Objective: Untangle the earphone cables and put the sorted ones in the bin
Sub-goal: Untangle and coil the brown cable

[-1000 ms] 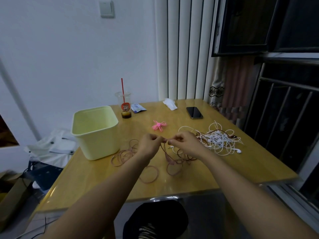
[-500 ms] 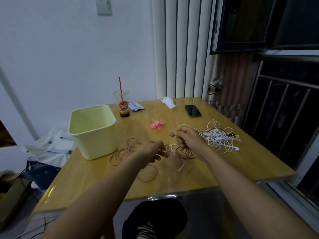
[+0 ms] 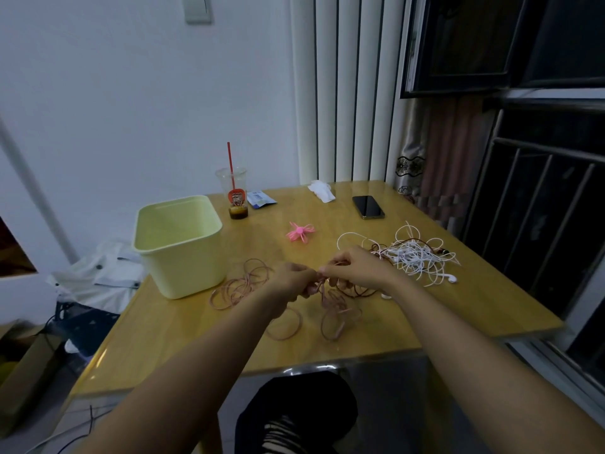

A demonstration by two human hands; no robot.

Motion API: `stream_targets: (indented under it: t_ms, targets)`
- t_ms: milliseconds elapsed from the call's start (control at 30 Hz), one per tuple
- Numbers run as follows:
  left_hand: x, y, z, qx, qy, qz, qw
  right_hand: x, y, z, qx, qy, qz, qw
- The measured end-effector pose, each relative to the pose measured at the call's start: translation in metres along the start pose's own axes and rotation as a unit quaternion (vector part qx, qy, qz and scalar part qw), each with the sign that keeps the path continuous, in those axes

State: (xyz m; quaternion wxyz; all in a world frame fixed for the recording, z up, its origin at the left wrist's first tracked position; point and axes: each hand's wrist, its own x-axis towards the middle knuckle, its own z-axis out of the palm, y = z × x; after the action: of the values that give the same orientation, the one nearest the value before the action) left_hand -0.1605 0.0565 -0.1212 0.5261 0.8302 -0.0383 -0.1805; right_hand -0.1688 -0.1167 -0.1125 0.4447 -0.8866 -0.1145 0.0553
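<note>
A pink earphone cable (image 3: 334,306) lies in loose loops on the wooden table (image 3: 458,309), with more of its loops (image 3: 242,286) spread toward the bin. My left hand (image 3: 293,280) and my right hand (image 3: 357,268) meet fingertip to fingertip above it, and both pinch a strand of the pink cable. A tangle of white and dark red earphone cables (image 3: 412,257) sits just right of my right hand. The pale yellow bin (image 3: 178,244) stands open on the left of the table; its visible inside looks bare.
Behind the cables lie a pink hair clip (image 3: 299,231), a black phone (image 3: 367,207), a white tissue (image 3: 321,191), a blue packet (image 3: 260,198) and a plastic cup (image 3: 234,194) with a red straw. Dark window bars run along the right.
My left hand rose back up from the table to meet my right hand, and the pinched pink strand hangs between them again. The view also tilted slightly.
</note>
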Motion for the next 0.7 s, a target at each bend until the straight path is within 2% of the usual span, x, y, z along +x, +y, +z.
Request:
stream_targets:
  t_ms: [133,267,400,500,700]
  targets:
    - [0.001,-0.002,0.002,0.026,0.018,0.017,0.999,0.002,-0.001,0.003,-0.101,0.021,0.002,0.995]
    - [0.002,0.0,0.005,0.084,0.033,-0.035,0.995,0.007,0.002,0.009,-0.137,0.078,-0.006,0.987]
    - [-0.009,0.009,0.007,0.003,-0.041,-0.107,0.993,0.01,0.006,0.015,-0.134,0.137,-0.032,0.981]
    - [-0.01,0.01,0.008,-0.068,-0.069,-0.126,0.987,0.008,0.008,0.015,-0.109,0.154,-0.037,0.981]
    - [-0.004,0.003,0.011,-0.124,-0.017,-0.103,0.987,0.005,0.007,0.008,-0.077,0.143,-0.036,0.986]
